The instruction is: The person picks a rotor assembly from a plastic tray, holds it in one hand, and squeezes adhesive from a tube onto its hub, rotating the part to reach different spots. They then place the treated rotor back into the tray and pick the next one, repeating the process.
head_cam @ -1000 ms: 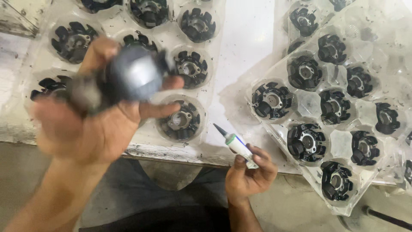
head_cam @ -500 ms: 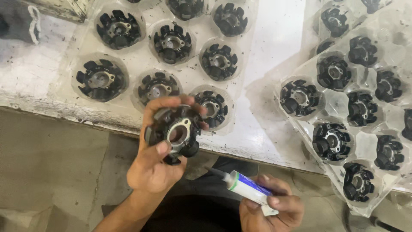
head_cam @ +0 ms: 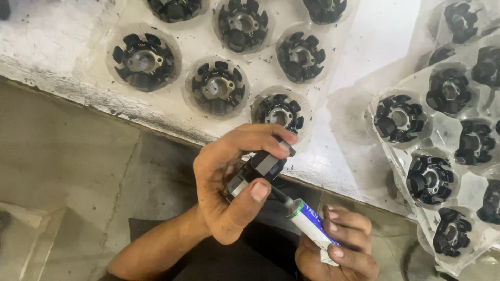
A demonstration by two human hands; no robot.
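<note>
**Tube tip brought up to the black part in the left hand**

Half a second ago the left hand held the black toothed part face-up toward the camera, its round metal centre plain to see, and the tube lay apart from it, low in the right hand. Now the part [head_cam: 259, 169] is turned edge-on, so only its dark rim and a grey metal side show, and the tube's tip has come up against its lower edge. The view has also closed in on the hands and shifted, so fewer pockets of the trays are in sight.

The left hand [head_cam: 229, 182] is closed around the part: the fingers curl over its top, with fingertips [head_cam: 284, 143] pressing on the far rim, and the thumb [head_cam: 255, 195] clamps it from below. The part sits just in front of the table edge [head_cam: 130, 112], below the nearest filled pocket of the left tray [head_cam: 182, 49].

The right hand [head_cam: 338, 250] is wrapped tight around the white tube [head_cam: 312, 224] with its green band, fingers folded over the tube's lower end. The dark nozzle points up and left, meeting the part near the left thumb.

A second clear tray [head_cam: 458, 192] of the same black parts lies on the right, partly overhanging the table edge.
</note>
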